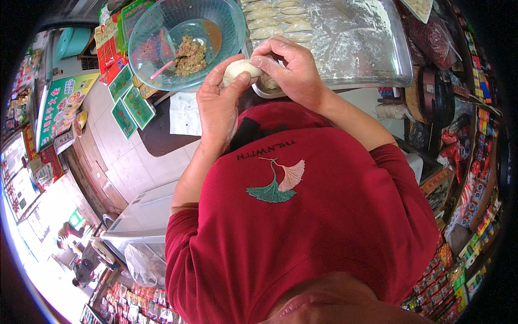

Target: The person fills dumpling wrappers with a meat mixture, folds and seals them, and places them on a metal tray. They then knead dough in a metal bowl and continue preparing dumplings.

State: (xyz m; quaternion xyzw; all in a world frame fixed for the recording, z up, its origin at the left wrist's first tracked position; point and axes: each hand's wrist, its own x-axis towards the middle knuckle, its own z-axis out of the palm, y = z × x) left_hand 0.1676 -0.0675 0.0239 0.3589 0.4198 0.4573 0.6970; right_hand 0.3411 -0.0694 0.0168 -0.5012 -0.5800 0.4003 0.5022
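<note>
A folded dough dumpling is held between both hands, in front of the chest. My left hand grips it with the thumb on its near side and the fingers behind. With thumb and forefinger, my right hand pinches the dumpling's right end. Beyond my left hand stands a clear plastic bowl with minced filling and a pink-handled utensil in it. Rows of shaped dumplings lie on a floured metal tray beyond my right hand.
A white paper sheet lies on the dark table's corner, near green packets. Right of the tray is a dark red plastic bag. A white appliance stands at left. Shelves of packaged goods line the right edge.
</note>
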